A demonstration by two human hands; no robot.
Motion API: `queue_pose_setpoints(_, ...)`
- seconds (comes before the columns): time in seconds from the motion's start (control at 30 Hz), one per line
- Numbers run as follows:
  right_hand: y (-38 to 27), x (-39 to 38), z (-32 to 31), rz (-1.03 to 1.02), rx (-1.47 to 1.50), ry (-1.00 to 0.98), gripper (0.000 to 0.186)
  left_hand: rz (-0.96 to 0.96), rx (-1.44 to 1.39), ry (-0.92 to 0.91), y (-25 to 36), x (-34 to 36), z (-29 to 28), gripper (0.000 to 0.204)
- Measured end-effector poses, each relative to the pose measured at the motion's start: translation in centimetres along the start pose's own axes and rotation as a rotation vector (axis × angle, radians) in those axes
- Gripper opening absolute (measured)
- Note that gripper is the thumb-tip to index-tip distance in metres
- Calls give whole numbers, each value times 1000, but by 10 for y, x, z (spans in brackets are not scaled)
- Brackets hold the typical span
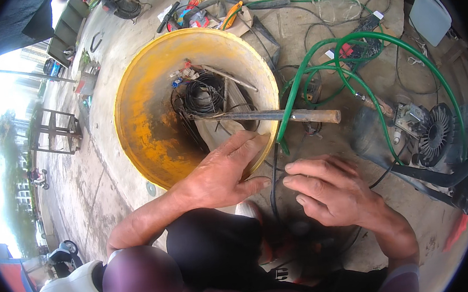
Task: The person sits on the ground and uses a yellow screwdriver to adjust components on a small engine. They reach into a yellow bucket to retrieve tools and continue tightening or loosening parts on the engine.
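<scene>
In front of me stands a yellow drum [136, 99], its open mouth tipped toward me. My left hand [219, 172] lies at the drum's near rim, fingers stretched over the edge and thumb apart; nothing shows in its grasp. To its right, my right hand [331, 193] hovers with loosely bent, separated fingers and holds nothing visible. Between the two hands a black cable [273, 190] runs downward. A metal pipe [298, 115] sticks out of the drum over its right rim. Inside the drum rests a coil of black wire [205, 94] with a thin rod [230, 77].
Green hose [343, 51] loops to the right, beside a machine with a finned wheel [434, 133]. A white jug [430, 16] stands far right. Tools and an orange-handled item [231, 15] lie behind the drum. A metal frame [55, 131] stands left.
</scene>
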State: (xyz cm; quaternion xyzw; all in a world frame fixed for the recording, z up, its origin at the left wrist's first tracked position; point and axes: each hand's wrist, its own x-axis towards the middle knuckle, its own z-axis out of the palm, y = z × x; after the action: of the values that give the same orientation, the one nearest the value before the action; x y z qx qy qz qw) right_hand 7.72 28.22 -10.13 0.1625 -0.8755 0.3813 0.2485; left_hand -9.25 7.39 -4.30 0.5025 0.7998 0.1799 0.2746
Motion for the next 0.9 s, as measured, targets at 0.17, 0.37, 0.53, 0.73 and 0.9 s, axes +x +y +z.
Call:
queue_pose_setpoints(0.17,4,27,33,-17,-14,-25,54,65,-69,-73,-6,-1,-5,76)
queue_pose_setpoints(0.37,14,31,46,123,-81,-23,59,109,-72,-97,-11,-9,-8,77)
queue_pose_setpoints(0.53,19,31,49,90,-118,-17,63,118,-98,-72,-11,-10,-10,73)
queue_pose_setpoints(0.73,23,25,57,74,-124,59,51,-16,-121,-5,-12,-9,-32,53)
queue_pose_setpoints(0.9,35,6,65,38,-104,141,40,-172,213,252,-31,5,-90,45)
